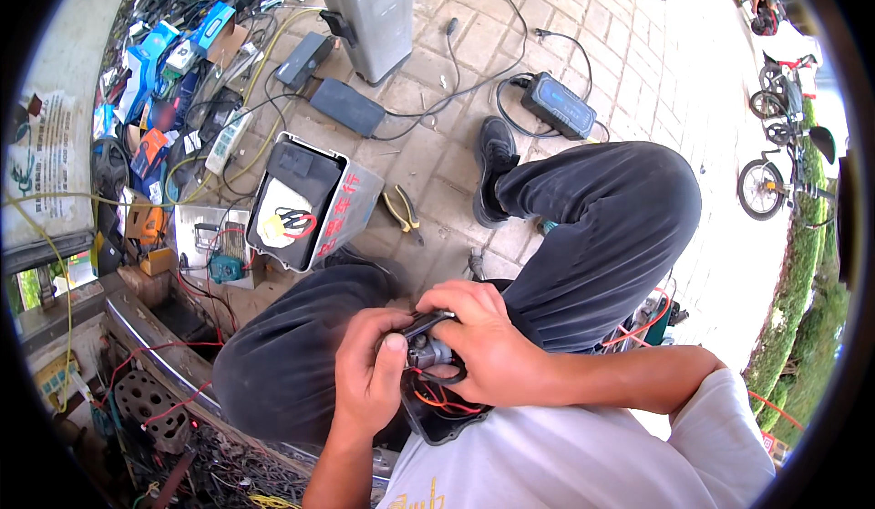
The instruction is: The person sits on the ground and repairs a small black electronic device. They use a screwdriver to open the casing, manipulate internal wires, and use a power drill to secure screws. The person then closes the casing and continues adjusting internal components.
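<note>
Left hand [363, 372], right hand [488, 340]: fingers [462, 299] of both grasping black-and-grey part [428, 354]. Black case [422, 418] with red wires [442, 403] just below. Pliers [412, 210] lie on paving [445, 167].

the left forearm [342, 468] stood up from the near edge, topped by the left hand [372, 356], its fingers curled and its thumb [392, 352] pointing toward the far side. the right forearm [602, 380] lay slanted in from the right, elbow bent; the right hand [483, 334] sat just beside the left, fingers bent in a grip. both knees [661, 181] were bent and spread.
</note>
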### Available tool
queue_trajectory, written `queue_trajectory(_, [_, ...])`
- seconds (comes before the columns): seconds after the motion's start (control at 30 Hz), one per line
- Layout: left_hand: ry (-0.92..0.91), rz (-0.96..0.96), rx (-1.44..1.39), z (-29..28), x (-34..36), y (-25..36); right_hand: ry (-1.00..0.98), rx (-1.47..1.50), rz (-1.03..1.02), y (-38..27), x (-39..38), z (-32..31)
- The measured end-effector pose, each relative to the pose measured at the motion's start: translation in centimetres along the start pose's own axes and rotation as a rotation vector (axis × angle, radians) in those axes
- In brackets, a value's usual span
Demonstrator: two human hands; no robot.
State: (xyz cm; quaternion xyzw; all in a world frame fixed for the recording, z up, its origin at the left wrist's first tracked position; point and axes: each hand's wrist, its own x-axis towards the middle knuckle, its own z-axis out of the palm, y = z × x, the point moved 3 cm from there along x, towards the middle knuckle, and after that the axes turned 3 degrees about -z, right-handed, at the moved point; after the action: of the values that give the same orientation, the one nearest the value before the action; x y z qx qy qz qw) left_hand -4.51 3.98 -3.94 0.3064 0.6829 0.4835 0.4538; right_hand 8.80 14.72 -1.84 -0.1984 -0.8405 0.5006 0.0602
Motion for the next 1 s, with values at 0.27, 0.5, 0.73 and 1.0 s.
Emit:
queue_trajectory(0.27, [-0.087,0.023,0.02,-0.1,-1.0,-0.3,0.013,0.023,-0.011,-0.5,-0.9,-0.2])
queue_trajectory(0.5, [-0.043,0.073,0.09,0.4,-1.2,-0.1,0.11,0.003,-0.041,-0.4,-1.5,0.0])
queue_trajectory(0.73, [-0.049,0.12,0.087,0.1,-1.5,0.2,-0.017,-0.039,0.031,-0.3,-0.8,-0.9])
queue_trajectory(1.0, [-0.131,0.121,0.209,-0.2,-1.3,1.0,-0.132,-0.078,0.035,0.4,-0.8,-1.0])
